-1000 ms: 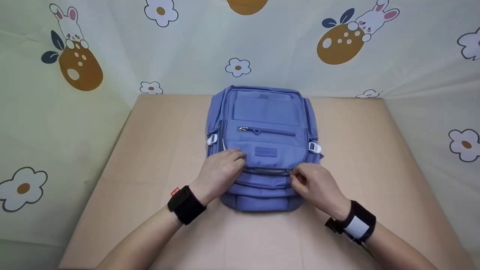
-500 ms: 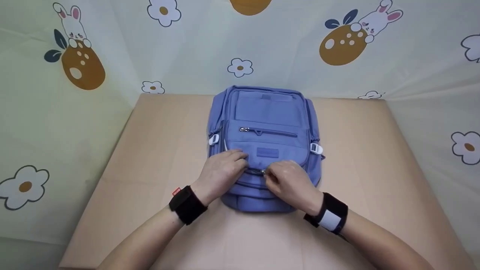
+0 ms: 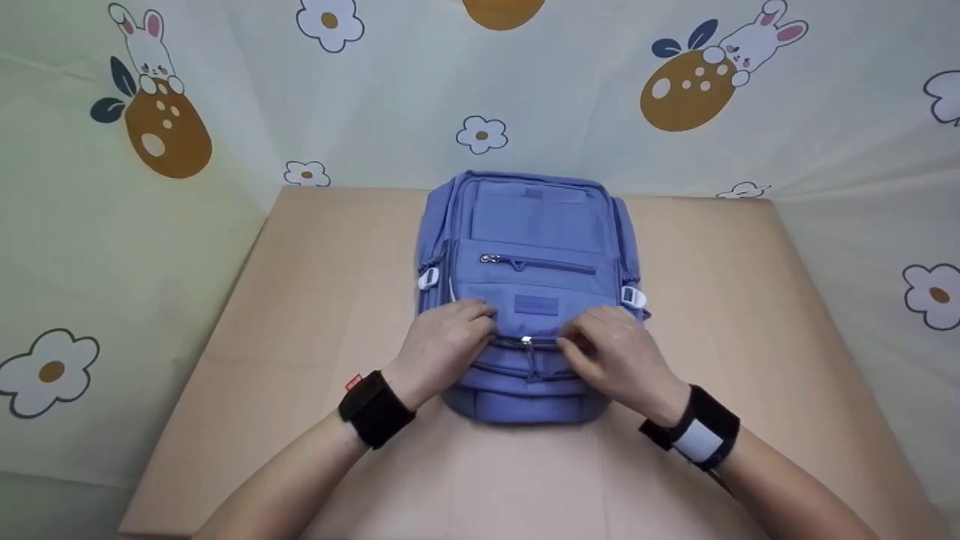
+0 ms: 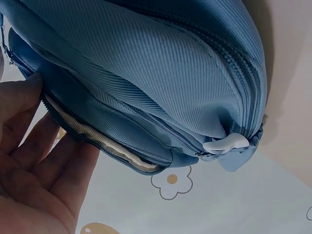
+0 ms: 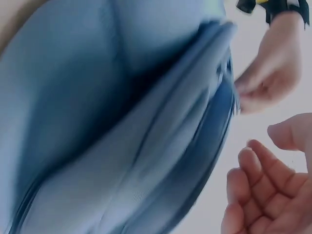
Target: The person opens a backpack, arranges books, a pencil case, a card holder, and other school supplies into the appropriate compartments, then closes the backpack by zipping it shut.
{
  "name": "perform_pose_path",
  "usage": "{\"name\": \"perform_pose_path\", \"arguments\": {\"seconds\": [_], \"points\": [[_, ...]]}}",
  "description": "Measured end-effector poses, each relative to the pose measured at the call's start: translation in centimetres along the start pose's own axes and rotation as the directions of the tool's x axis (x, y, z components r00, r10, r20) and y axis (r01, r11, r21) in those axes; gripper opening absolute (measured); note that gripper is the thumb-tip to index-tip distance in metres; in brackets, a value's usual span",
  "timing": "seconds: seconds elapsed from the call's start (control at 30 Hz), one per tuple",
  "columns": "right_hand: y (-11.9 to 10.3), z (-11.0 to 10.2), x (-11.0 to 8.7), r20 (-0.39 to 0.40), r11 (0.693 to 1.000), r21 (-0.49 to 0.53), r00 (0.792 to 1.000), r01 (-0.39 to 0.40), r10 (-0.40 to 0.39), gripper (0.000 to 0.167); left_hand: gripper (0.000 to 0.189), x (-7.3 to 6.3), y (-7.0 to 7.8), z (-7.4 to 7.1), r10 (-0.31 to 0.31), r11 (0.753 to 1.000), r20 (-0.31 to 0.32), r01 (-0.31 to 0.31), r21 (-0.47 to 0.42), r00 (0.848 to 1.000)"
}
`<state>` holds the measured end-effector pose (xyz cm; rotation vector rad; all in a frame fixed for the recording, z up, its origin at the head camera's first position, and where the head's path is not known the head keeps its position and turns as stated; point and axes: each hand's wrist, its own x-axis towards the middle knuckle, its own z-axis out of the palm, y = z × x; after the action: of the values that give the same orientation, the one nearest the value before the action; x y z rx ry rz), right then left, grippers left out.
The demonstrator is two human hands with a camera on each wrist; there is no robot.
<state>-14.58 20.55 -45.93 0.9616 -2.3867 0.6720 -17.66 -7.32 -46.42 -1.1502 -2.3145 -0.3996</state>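
Note:
A blue backpack [image 3: 536, 285] lies front up on the table, its top end away from me. My left hand [image 3: 446, 337] pinches the front pocket's edge; the left wrist view shows the thumb [image 4: 30, 87] on top of the fabric and fingers underneath. Beside it, part of the zipper [image 4: 80, 129] gapes along the pocket, baring beige lining. A silver zipper slider [image 3: 526, 341] sits at the pocket's lower edge, its pull loop hanging down. Just right of the slider is my right hand [image 3: 619, 360]; its fingers are loosely bent and hold nothing in the right wrist view.
The light brown tabletop [image 3: 337, 277] surrounds the backpack. White fabric walls [image 3: 390, 97] with flower and rabbit prints rise at the back and both sides. White side buckles [image 3: 634, 297] stick out at the backpack's flanks.
My right hand drew the zipper slider leftward along the pocket, then let it go and shifted back to the right. My left hand has kept its grip on the pocket edge.

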Motion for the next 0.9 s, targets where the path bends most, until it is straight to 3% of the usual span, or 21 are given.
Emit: {"name": "perform_pose_path", "arguments": {"seconds": [0.17, 0.37, 0.9], "points": [[2.6, -1.4, -1.6, -0.051, 0.999, -0.008, 0.997, 0.05, -0.05, 0.016, 0.005, 0.0, -0.1, 0.1, 0.003, 1.0, -0.014, -0.003, 0.003, 1.0], [3.9, -1.1, -2.9, -0.045, 0.989, -0.044, 0.989, 0.139, -0.141, 0.032, 0.006, 0.0, 0.0, 0.1, -0.007, 1.0, 0.007, 0.007, -0.007, 1.0], [3.9, 0.6, -2.6, -0.073, 0.986, -0.077, 0.985, 0.149, -0.154, 0.019, 0.007, 0.0, 0.6, -0.1, -0.007, 1.0, -0.016, 0.007, 0.01, 1.0]]}}
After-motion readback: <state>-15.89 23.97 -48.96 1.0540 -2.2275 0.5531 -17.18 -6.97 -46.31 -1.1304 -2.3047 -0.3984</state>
